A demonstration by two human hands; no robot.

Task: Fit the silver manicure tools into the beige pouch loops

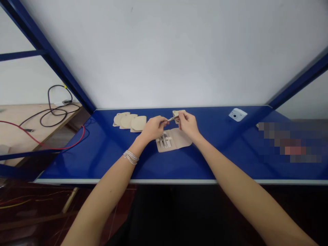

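Note:
My left hand (pixel 153 128) and my right hand (pixel 188 124) meet above an open beige case (pixel 179 138) lying on the blue table (pixel 102 157). Between their pinched fingertips they hold a small thin metal tool (pixel 173 118), one hand at each end. Several metal tools (pixel 163 140) sit in loops in the case's left half. A bracelet (pixel 131 157) circles my left wrist.
Three closed beige cases (pixel 129 121) lie in an overlapping row left of my hands. Another beige piece (pixel 175 113) shows behind my right fingers. A small white device (pixel 237 114) sits far right. Black and red cables (pixel 55 111) trail over a wooden table at left.

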